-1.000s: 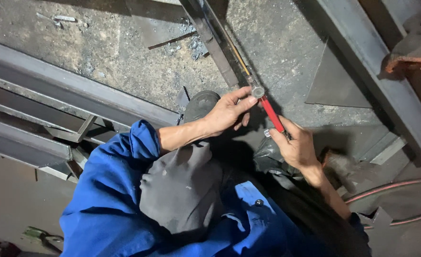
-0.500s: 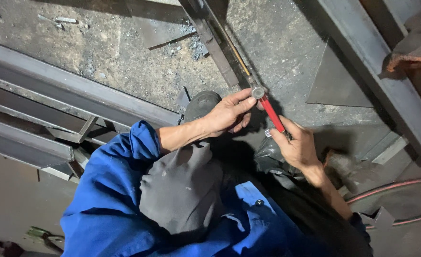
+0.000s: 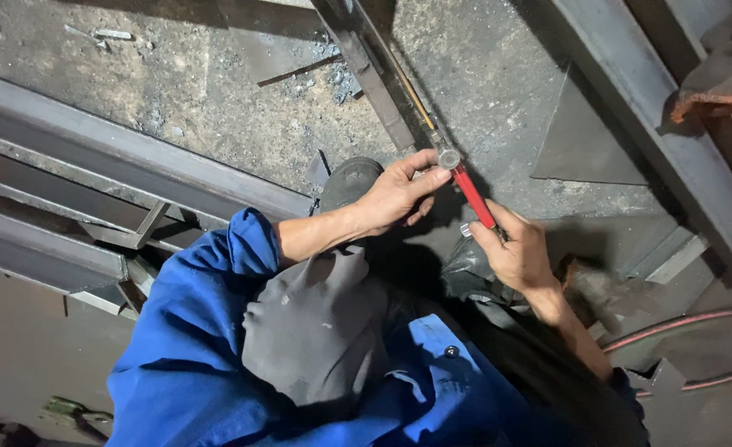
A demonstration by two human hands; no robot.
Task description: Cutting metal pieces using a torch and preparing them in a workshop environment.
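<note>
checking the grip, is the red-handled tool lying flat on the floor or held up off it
Held up: the right hand grips the red-handled tool, and the left hand pinches its metal head.

Gray beams [image 3: 93, 157] on dirty floor [image 3: 217, 91], flat triangle plate [image 3: 589, 145], red hoses [image 3: 681, 327], rusty block [image 3: 718, 79].

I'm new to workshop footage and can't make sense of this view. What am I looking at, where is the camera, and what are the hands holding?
The camera sits on the person's head and looks straight down, so you see their blue sleeve, dark apron and both bare hands. The right hand grips the red handle of a tool, apparently a small hammer. The left hand pinches near its round metal head, right at a dark steel bar. Below is a gritty concrete floor, with steel beams on the left, a triangular steel plate and reddish hoses on the right.
</note>
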